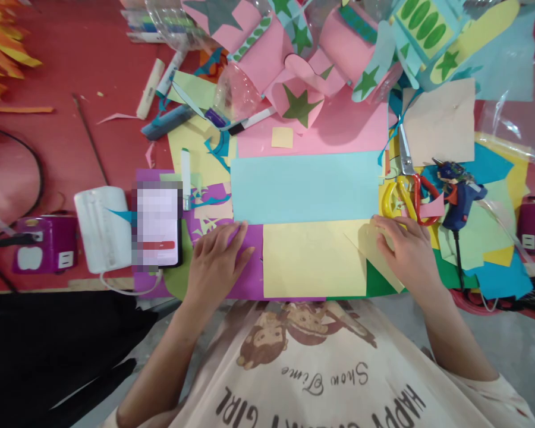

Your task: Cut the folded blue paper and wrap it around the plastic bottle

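A light blue paper strip [305, 187] lies flat across the middle of the table. My left hand [216, 261] rests at its lower left corner, fingers stretched out and fingertips at the edge. At the lower right corner is my right hand [403, 249], fingers apart and slightly bent, with the index fingertip by the corner. Whether either hand presses on the strip, I cannot tell. Pale yellow paper [314, 261] lies just below the strip, between both hands. Pink paper [352, 128] shows beyond its far edge, with a small yellow square [282, 137] on it.
Scissors [408, 154] and a blue glue gun [459, 202] lie right of the strip. A phone [158, 226] and a white power bank [103, 229] lie left. Pink paper shapes with green stars [301, 104] crowd the back. Markers [150, 89] and paper scraps surround them.
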A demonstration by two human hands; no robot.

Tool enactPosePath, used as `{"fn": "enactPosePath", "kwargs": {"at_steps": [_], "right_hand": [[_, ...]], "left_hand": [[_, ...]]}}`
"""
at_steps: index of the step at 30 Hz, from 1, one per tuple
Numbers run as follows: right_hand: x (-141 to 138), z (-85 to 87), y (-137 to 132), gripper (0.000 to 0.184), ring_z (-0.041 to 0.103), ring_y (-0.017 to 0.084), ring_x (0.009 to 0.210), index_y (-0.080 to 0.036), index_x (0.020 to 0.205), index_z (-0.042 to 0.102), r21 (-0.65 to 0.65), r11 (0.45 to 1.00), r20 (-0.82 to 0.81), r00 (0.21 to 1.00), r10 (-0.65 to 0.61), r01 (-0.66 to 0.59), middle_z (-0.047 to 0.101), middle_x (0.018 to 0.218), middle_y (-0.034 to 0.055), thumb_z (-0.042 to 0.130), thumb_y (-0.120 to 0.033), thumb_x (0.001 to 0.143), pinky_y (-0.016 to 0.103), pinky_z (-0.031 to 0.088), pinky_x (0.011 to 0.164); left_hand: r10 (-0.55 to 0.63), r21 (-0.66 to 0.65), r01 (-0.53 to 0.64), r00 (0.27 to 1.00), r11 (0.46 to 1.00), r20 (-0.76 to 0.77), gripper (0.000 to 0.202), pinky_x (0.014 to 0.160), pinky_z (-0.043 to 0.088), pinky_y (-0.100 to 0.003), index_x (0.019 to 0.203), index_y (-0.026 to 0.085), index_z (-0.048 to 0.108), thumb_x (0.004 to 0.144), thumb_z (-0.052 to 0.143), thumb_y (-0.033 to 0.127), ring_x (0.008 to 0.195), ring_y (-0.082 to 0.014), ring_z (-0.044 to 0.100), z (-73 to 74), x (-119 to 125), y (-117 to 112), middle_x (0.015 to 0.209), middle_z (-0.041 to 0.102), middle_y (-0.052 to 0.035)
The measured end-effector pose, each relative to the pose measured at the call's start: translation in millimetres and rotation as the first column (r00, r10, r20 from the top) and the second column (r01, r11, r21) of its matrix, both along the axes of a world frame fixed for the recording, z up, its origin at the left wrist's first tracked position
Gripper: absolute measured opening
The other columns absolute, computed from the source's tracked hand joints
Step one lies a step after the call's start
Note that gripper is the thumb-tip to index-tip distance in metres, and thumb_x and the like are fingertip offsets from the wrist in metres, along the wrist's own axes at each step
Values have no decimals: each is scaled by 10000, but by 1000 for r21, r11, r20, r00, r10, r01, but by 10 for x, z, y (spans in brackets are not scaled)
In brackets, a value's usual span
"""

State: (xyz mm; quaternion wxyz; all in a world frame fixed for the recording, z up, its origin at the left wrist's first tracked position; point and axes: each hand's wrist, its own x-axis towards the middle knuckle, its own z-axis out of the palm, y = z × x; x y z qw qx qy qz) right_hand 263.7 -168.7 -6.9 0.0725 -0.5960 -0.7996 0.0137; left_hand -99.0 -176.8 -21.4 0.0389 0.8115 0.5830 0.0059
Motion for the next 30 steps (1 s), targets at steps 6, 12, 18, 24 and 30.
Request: {"fn": "enactPosePath", "kwargs": {"at_steps": [6, 12, 18, 24, 30], "right_hand": [[-15, -124, 146, 225, 607, 246, 917, -165, 1102, 678, 94, 994, 2, 998, 60, -60, 719, 934, 74, 538, -213, 932, 404, 438, 856], [90, -233, 281, 219, 591, 222, 885, -209, 994, 718, 103, 988, -68, 990, 124, -116, 709, 922, 65, 506, -187, 944, 382, 463, 810], [156, -258, 347, 164, 614, 221, 1007, -198, 1040, 673, 134, 969, -66, 973, 220, -210, 726, 1081, 54, 555, -258, 944, 375, 462, 877], [147, -259, 410, 198, 631, 211, 937, -191, 1007, 703, 145, 962, -58, 969, 241, -230, 744, 1003, 54, 515, -232, 961, 379, 494, 846], [15, -209, 411, 163, 659, 212, 944, -184, 979, 697, 270, 944, -201, 947, 249, -191, 755, 993, 76, 548, -155, 922, 384, 522, 852]], "left_hand": [[18, 14, -18, 1000, 1000, -3, 455, 931, 456, -453, 1334, 180, 574, 1008, 339, 394, 1125, -313, 580, -9, 28, 20, 1211, 643, -154], [29, 40, -29, 1000, 999, 6, 436, 906, 462, -455, 1359, 227, 557, 995, 375, 384, 1110, -318, 575, -46, 5, 4, 1176, 646, -150], [52, 7, -52, 997, 999, 51, 457, 928, 452, -473, 1370, 216, 546, 994, 363, 401, 1143, -336, 568, -59, 12, -4, 1205, 636, -161], [124, 113, -151, 968, 982, 219, 396, 940, 466, -462, 1270, 191, 617, 969, 451, 389, 1058, -302, 620, -66, 57, -31, 1135, 644, -157], [243, -348, 108, 526, 931, 815, 365, 834, 555, -348, 1104, 206, 655, 958, 456, 474, 943, -205, 685, -73, 465, 21, 1037, 712, -102]]}}
